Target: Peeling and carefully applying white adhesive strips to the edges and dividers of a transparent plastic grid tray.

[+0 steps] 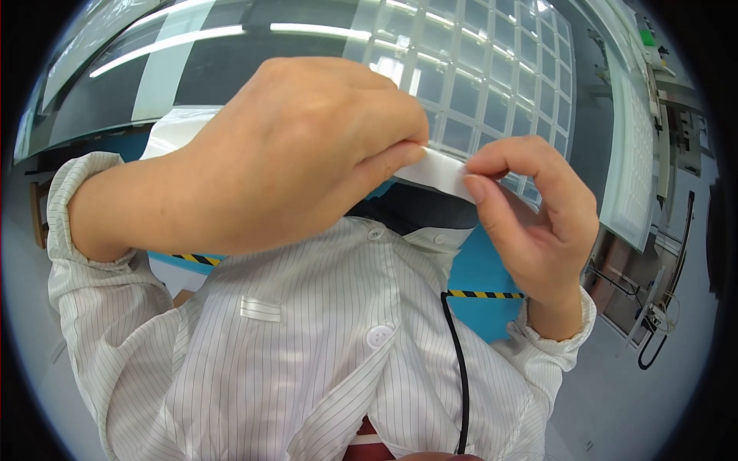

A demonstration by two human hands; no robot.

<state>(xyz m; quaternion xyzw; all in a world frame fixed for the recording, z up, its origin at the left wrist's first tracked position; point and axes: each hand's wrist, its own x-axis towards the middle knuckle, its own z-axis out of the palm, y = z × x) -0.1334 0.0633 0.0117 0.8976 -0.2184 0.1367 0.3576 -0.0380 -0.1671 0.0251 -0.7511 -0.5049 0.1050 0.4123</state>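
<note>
A narrow white strip, perhaps tape or folded film, spans the gap between my two hands. My left hand is closed, its thumb and forefinger pinching the strip's left part. At the other end my right hand pinches the strip between thumb and forefinger tips. Both hands are raised in front of my chest, near the edge of a clear panel marked with a grid of rectangles. Behind my left wrist shows a white sheet-like piece; whether it joins the strip is hidden.
Glass-like sheets with a pale band lie at the far left. A glass-edged rack or table runs along the right. Yellow-and-black tape crosses the blue surface below my hands. A black cable hangs down my striped coat.
</note>
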